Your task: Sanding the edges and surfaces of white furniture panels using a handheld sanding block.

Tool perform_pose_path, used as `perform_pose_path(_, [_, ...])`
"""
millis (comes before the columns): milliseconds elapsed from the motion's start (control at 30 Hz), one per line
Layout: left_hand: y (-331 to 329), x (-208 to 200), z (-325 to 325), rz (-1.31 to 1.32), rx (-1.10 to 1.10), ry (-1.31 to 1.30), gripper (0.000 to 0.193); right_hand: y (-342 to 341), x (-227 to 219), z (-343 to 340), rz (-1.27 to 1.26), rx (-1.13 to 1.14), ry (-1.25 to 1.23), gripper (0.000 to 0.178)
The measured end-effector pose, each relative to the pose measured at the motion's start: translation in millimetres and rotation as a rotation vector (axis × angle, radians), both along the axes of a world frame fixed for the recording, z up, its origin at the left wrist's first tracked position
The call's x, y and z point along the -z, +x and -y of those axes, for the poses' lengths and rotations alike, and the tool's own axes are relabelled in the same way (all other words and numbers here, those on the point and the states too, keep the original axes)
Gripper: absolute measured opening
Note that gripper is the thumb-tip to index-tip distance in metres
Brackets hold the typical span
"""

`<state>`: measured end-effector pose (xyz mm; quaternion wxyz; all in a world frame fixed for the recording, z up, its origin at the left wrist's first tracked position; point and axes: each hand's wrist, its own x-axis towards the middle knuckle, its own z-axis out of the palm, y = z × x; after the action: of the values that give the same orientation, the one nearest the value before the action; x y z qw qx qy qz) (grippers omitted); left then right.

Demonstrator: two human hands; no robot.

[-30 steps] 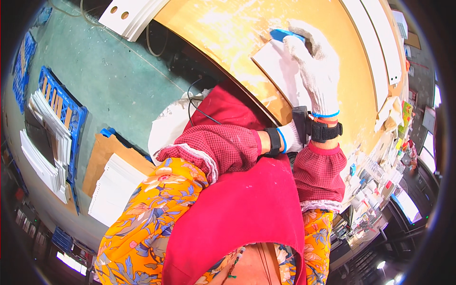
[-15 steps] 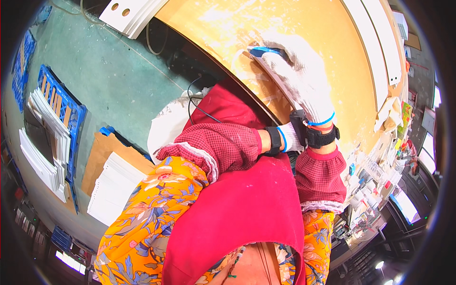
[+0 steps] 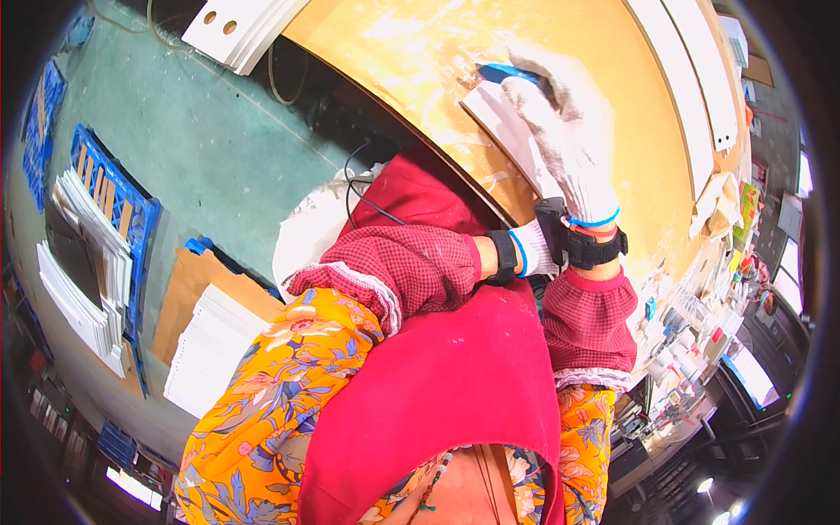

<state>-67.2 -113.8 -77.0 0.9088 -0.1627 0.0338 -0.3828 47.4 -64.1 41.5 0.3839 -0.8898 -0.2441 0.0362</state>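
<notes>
My right hand (image 3: pixel 569 122), in a white knit glove, is closed around a blue hand-sized object (image 3: pixel 507 73) whose exact kind I cannot make out. It lies over the far end of a narrow white panel (image 3: pixel 503 127), which is tilted so that its broad face shows, above the wooden tabletop. My left hand (image 3: pixel 535 248), also gloved, is at the near end of the panel. Its fingers are hidden behind my right wrist and the black wrist strap, so their grip does not show.
The tan tabletop (image 3: pixel 394 52) carries white dust and scraps. White strips with holes (image 3: pixel 249 26) stand at its far left, and long white strips (image 3: pixel 682 87) line its right side. On the floor at left are stacked white panels (image 3: pixel 92 254) and blue pallets (image 3: pixel 140 227).
My right hand and the blue object have shifted slightly right and away from me. The white panel has turned, showing more of its broad face. My left arm has barely moved.
</notes>
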Motion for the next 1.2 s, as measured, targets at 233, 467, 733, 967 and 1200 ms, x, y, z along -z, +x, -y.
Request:
perform_pose_path(233, [9,2,7,1.016,-0.337,0.984,0.053,-16,-34,41,-0.242,0.276,0.422,0.039])
perform_pose_path(467, [29,-39,-59,1.590,-0.954,1.796,0.028,-101,-49,155,-0.023,0.738,0.511,0.034])
perform_pose_path(733, [20,-55,-114,2.160,-0.532,2.032,0.044,-237,-27,240,0.272,1.354,0.819,0.032])
perform_pose_path(967, [34,-59,-111,2.080,-0.296,1.749,0.046,-298,-20,255,0.373,1.467,0.972,0.031])
perform_pose_path(1200, [97,-146,-70,2.314,0.454,1.878,0.049,-320,0,264,0.416,1.443,0.998,0.030])
